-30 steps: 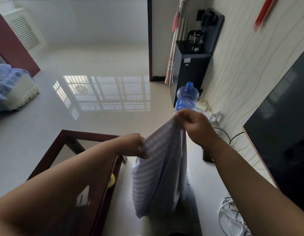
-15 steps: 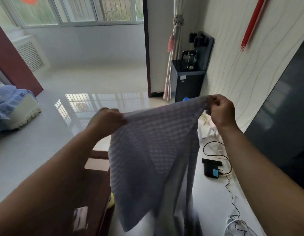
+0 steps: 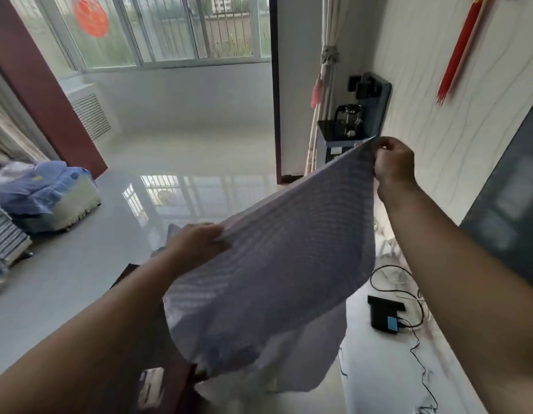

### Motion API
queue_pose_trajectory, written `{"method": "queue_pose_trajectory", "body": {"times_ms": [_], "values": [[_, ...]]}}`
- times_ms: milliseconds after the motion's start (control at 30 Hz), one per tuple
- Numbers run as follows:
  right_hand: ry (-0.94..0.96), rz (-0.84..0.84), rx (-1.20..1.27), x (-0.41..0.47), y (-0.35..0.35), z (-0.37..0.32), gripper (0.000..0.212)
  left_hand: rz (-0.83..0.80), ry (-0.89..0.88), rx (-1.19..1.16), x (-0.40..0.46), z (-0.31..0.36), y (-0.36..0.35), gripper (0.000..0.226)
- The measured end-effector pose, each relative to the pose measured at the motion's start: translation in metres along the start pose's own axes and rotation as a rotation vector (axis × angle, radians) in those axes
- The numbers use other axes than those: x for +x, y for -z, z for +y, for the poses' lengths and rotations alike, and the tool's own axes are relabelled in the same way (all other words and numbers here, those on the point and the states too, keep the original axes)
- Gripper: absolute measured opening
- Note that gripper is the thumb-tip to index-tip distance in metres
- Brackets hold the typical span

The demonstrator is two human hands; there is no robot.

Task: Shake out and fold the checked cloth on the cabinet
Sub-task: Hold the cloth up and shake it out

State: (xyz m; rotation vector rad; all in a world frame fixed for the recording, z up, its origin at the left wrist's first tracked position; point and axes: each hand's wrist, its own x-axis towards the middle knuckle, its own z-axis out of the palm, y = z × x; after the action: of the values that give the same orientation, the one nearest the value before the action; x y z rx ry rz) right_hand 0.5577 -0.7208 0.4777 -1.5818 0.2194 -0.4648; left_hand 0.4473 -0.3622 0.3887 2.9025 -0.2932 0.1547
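The checked cloth (image 3: 277, 264) is grey-blue with fine pale lines and billows in the air in front of me, blurred by motion. My left hand (image 3: 196, 243) grips its top edge at centre left. Higher up, my right hand (image 3: 393, 162) pinches the cloth's upper right corner. The top edge is stretched taut between the two hands and slopes up to the right. The lower part hangs loose and folds under itself. The white cabinet top (image 3: 387, 380) lies below the cloth at the lower right.
A black device (image 3: 383, 316) with cables lies on the cabinet top. A dark TV screen (image 3: 510, 210) hangs on the right wall. A black water dispenser with a kettle (image 3: 349, 127) stands ahead. A dark wooden table (image 3: 157, 377) is under my left arm, a sofa (image 3: 47, 195) at the left.
The hands moved apart and upward, spreading the bunched cloth wide. My right hand rose higher and my view tilted up toward the window. The cloth now billows outward.
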Motion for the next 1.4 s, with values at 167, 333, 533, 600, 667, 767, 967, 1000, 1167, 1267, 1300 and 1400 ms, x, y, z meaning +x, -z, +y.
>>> {"method": "queue_pose_trajectory", "body": {"times_ms": [167, 333, 533, 600, 667, 767, 967, 1000, 1167, 1267, 1300, 1400], "values": [[0.185, -0.067, -0.212, -0.005, -0.007, 0.017, 0.019, 0.109, 0.227, -0.098, 0.003, -0.022, -0.005, 0.024], [0.025, -0.202, -0.436, -0.019, -0.006, 0.079, 0.024, 0.432, 0.08, 0.19, 0.014, -0.031, 0.063, 0.019], [-0.559, -0.355, 0.052, -0.06, -0.029, 0.126, 0.027, 0.624, -0.071, 0.532, 0.024, 0.001, 0.129, 0.016], [-0.595, -0.273, 0.202, -0.055, -0.032, 0.114, 0.027, 0.567, -0.104, 0.537, 0.019, 0.0, 0.137, 0.013], [-0.427, -0.141, 0.295, -0.028, -0.031, 0.081, 0.026, 0.482, -0.148, 0.493, 0.008, -0.005, 0.131, 0.013], [-0.101, -0.054, 0.351, 0.009, -0.032, 0.018, 0.033, 0.308, -0.141, 0.39, -0.012, -0.009, 0.105, 0.019], [0.092, -0.206, -0.125, -0.003, -0.051, 0.041, 0.019, 0.382, -0.042, 0.386, -0.017, -0.034, 0.115, 0.017], [0.073, -0.225, -0.138, -0.009, -0.052, 0.052, 0.016, 0.399, -0.052, 0.402, -0.017, -0.037, 0.121, 0.015], [0.105, -0.226, -0.067, -0.026, -0.049, 0.064, 0.008, 0.414, -0.144, 0.456, -0.02, -0.044, 0.124, 0.013], [0.191, -0.219, -0.004, -0.024, -0.05, 0.038, 0.018, 0.356, -0.09, 0.449, -0.027, -0.049, 0.105, 0.016], [0.223, -0.234, 0.001, -0.023, -0.051, 0.028, 0.021, 0.335, -0.062, 0.437, -0.028, -0.05, 0.1, 0.017], [0.278, -0.277, -0.027, -0.021, -0.057, 0.013, 0.02, 0.322, -0.025, 0.429, -0.028, -0.055, 0.1, 0.019]]}}
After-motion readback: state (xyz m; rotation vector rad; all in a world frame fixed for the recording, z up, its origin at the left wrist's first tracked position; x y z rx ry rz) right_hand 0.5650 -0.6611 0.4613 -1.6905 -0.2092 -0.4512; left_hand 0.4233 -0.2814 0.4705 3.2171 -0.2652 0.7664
